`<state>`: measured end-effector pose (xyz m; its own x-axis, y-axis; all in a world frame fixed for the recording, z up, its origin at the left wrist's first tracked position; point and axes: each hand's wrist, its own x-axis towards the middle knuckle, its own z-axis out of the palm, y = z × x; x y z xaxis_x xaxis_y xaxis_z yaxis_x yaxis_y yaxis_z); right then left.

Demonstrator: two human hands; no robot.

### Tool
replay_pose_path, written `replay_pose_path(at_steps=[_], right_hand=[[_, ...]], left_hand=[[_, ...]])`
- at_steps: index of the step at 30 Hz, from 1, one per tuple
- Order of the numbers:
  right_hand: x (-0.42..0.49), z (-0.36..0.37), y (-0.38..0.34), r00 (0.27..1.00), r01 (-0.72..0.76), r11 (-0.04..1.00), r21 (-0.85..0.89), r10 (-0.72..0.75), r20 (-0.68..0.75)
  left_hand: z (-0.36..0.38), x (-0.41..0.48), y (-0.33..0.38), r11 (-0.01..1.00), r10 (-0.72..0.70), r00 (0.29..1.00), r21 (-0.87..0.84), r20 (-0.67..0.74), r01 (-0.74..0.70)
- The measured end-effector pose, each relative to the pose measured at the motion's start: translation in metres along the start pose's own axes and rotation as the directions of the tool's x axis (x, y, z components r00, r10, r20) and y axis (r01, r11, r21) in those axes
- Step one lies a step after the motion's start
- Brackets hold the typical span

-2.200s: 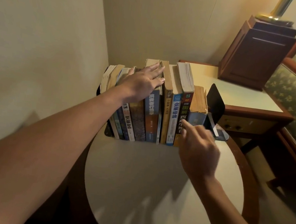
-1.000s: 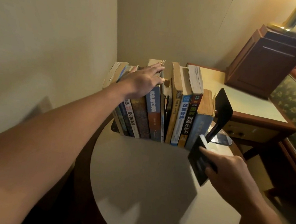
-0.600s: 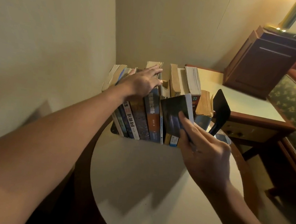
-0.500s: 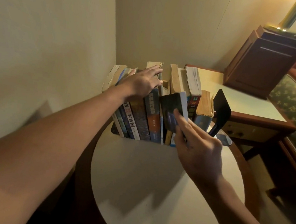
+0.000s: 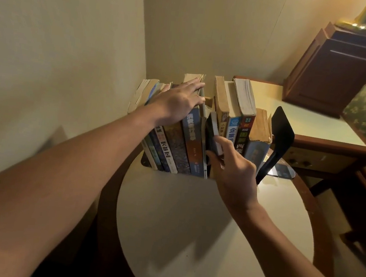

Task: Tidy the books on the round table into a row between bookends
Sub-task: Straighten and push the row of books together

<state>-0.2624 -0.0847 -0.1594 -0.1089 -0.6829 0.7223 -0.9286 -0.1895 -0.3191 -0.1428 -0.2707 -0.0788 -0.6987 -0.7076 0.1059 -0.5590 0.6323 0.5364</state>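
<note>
Mid-row, right hand (image 5: 233, 174) grip pinching thin book (image 5: 214, 130), left hand (image 5: 178, 103) flat atop books, bookend (image 5: 279, 135) alongside.

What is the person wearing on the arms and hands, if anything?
Nothing shows. The left hand and right hand are bare: no gloves, rings, watch or bracelet in view. Both forearms are uncovered to the picture's edge, with no sleeve visible.

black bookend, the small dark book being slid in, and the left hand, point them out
black bookend (image 5: 282, 130), head view, upright plate
small dark book (image 5: 213, 128), head view, front cover
left hand (image 5: 176, 102), head view, back of hand
</note>
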Motion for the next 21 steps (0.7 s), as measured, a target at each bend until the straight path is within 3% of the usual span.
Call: replay_pose_path(at_steps=[5, 21], right_hand=[[0.002, -0.005, 0.006, 0.987, 0.014, 0.999, -0.046, -0.006, 0.159], [0.026, 0.023, 0.006, 0.886, -0.209, 0.961, -0.180, 0.264, 0.382]], left_hand=[[0.001, 0.001, 0.000, 1.000, 0.000, 1.000, -0.008, 0.007, 0.000], [0.005, 0.004, 0.005, 0.999, 0.006, 1.000, 0.040, -0.002, -0.006]])
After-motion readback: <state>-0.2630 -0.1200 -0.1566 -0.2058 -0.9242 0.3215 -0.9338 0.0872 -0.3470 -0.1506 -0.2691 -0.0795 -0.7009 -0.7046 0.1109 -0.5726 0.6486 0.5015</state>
